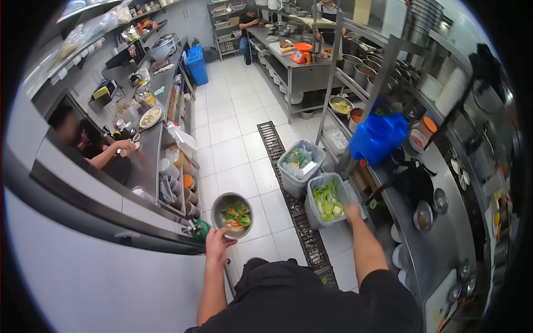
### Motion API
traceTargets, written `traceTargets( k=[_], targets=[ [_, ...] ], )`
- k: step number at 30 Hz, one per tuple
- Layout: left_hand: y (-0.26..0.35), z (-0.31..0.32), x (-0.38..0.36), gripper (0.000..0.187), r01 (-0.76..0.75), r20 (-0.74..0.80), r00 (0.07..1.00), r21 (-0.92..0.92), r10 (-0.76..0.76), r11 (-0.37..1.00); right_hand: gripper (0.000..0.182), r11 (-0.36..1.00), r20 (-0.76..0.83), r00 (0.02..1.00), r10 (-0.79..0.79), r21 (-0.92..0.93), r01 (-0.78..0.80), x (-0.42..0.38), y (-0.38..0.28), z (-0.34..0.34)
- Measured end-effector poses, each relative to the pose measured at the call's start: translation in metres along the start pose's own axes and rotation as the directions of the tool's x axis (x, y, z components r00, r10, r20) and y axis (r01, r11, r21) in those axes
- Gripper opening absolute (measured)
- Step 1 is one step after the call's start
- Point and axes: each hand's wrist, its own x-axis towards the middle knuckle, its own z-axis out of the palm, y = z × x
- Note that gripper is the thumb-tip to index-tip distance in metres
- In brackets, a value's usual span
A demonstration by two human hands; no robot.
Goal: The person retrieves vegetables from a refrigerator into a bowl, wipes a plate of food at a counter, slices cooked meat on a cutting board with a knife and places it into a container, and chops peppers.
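White floor tiles [225, 105] surround a dark drain grate [270, 145]. Two grey bins [325, 221] stand along the grate's right side. Left of the grate, a steel worktop [147, 152] carries a plate of food [150, 117]; beyond the grate's far end, another worktop [305, 79] bears an orange scale [302, 54].

White floor tiles [219, 111] are running between stainless-steel worktops [452, 238] toward a pale wall [187, 22], a slotted drain grate [273, 152] cutting through them.

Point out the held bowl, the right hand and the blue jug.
Held bowl [225, 201], head view: inner wall.
Right hand [352, 212], head view: back.
Blue jug [380, 139], head view: side of its body.
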Motion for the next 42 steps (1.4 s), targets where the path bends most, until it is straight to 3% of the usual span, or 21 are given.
traceTargets(
  k=[3,6,8,10,12,13,14,16,17,19,22,24,25,27,29,30,32,33,35,39,42],
  targets=[
    [0.001,-0.012,0.052,0.019,-0.001,-0.125,0.992,-0.058,-0.006,0.998,0.043,0.944,-0.064,0.985,-0.160,0.281,0.172,0.113,-0.137,-0.039],
    [-0.004,-0.031,0.120,0.019,0.034,-0.251,0.966,-0.099,-0.058,0.995,0.040,0.859,-0.027,0.971,-0.237,0.461,0.223,0.189,-0.240,-0.008],
    [-0.002,-0.041,0.172,0.018,0.058,-0.301,0.950,-0.106,-0.087,0.993,0.040,0.837,-0.055,0.905,-0.422,0.360,0.412,0.195,-0.288,0.022],
    [0.013,-0.045,0.228,0.018,0.057,-0.316,0.945,-0.097,-0.085,0.994,0.049,0.813,0.061,0.820,-0.569,0.190,0.550,0.207,-0.288,0.078],
    [0.044,-0.037,0.295,0.018,0.078,-0.299,0.949,-0.072,-0.096,0.994,0.060,0.883,0.324,0.831,-0.453,0.034,0.468,0.201,-0.277,0.104],
    [0.061,-0.029,0.329,0.019,0.069,-0.291,0.953,-0.048,-0.081,0.996,0.064,0.874,0.333,0.828,-0.451,-0.026,0.486,0.209,-0.241,0.140],
    [0.079,-0.020,0.365,0.020,0.060,-0.279,0.958,-0.017,-0.063,0.998,0.066,0.932,0.539,0.796,-0.274,-0.056,0.358,0.204,-0.238,0.131],
    [0.121,0.008,0.433,0.019,0.024,-0.212,0.977,0.028,-0.018,0.999,0.062,0.912,0.634,0.764,-0.119,-0.235,0.337,0.212,-0.169,0.167],
    [0.141,0.021,0.468,0.018,0.014,-0.177,0.984,0.071,-0.001,0.997,0.049,0.966,0.645,0.741,0.187,-0.256,-0.021,0.194,-0.191,0.128],
    [0.177,0.055,0.539,0.016,-0.031,-0.109,0.993,0.141,0.046,0.989,0.033,0.881,0.687,0.717,0.118,-0.406,0.244,0.217,-0.091,0.182],
    [0.219,0.106,0.632,0.015,-0.052,-0.022,0.998,0.171,0.056,0.984,0.031,0.725,0.489,0.872,-0.034,-0.588,0.358,0.247,-0.101,0.188],
    [0.230,0.139,0.690,0.013,-0.053,0.018,0.999,0.181,0.050,0.982,0.033,0.930,0.328,0.919,0.218,-0.356,-0.094,0.301,-0.184,0.156],
    [0.227,0.151,0.722,0.012,-0.047,0.025,0.999,0.193,0.043,0.980,0.034,0.936,0.236,0.912,0.337,-0.185,-0.298,0.326,-0.245,0.126],
    [0.226,0.184,0.776,0.012,-0.033,0.015,0.999,0.205,0.031,0.978,0.041,0.962,0.102,0.960,0.259,0.067,-0.266,0.411,-0.298,0.146],
    [0.233,0.222,0.821,0.015,0.034,-0.027,0.999,0.176,-0.029,0.984,0.046,0.990,0.150,0.987,0.062,0.120,-0.080,0.510,-0.375,0.147],
    [0.242,0.236,0.840,0.017,0.082,-0.062,0.995,0.174,-0.072,0.981,0.047,0.976,0.035,0.991,-0.132,0.177,0.124,0.560,-0.420,0.152],
    [0.262,0.263,0.882,0.020,0.075,-0.039,0.997,0.189,-0.069,0.979,0.049,0.923,0.125,0.974,-0.191,0.361,0.135,0.652,-0.532,0.135],
    [0.271,0.276,0.904,0.021,0.073,-0.030,0.997,0.187,-0.069,0.980,0.050,0.893,0.200,0.948,-0.248,0.426,0.143,0.683,-0.610,0.093],
    [0.294,0.299,0.947,0.021,0.054,-0.006,0.999,0.206,-0.054,0.977,0.051,0.678,0.373,0.861,-0.346,0.734,-0.046,0.737,-0.730,0.044],
    [0.327,0.350,1.041,0.015,0.046,0.000,0.999,0.182,-0.047,0.982,0.065,0.559,0.516,0.593,-0.619,0.819,-0.128,0.812,-0.889,-0.031],
    [0.339,0.383,1.121,0.011,0.055,0.037,0.997,0.206,-0.064,0.977,0.062,0.687,0.514,0.552,-0.657,0.710,0.157,0.865,-0.948,-0.036]
  ],
)
